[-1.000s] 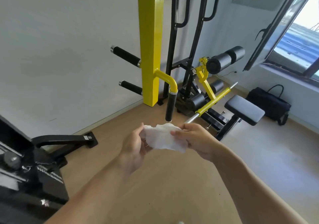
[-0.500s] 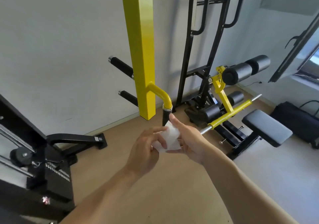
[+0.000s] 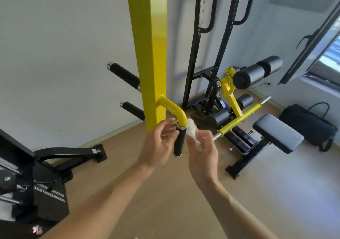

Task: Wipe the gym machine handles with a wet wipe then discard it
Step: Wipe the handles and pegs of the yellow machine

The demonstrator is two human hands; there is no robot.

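Nearest the camera, two bare forearms reach forward and up toward the machine. The right hand [image 3: 202, 146] holds the bunched wet wipe [image 3: 192, 133] in its curled fingers, pressed up against the right side of the black foam handle [image 3: 178, 141] just below its chrome collar. The left hand [image 3: 158, 145] is on the other side of that handle with fingers loosely spread and slightly blurred; it holds nothing, and whether its fingertips touch the foam cannot be told.

The wipe is balled small, so the likely fault is coverage: a wad dabs one stripe and leaves the far and left faces of the grip untouched unless it is wrapped around and drawn down. The hold also looks light, mostly fingertips, so a firm downward stroke could drag the wipe out and drop it on the wooden floor [image 3: 165, 202].

The handle hangs from a curved yellow tube [image 3: 174, 110] off the yellow post [image 3: 150, 54], a hard edge for knuckles on an upward stroke.

Behind the post two more black grips [image 3: 125, 75] point toward the wall, easily missed. Further off stand the padded bench [image 3: 277, 132] and a black bag [image 3: 305, 122]. No bin is in view, so discarding means carrying the damp wipe elsewhere.
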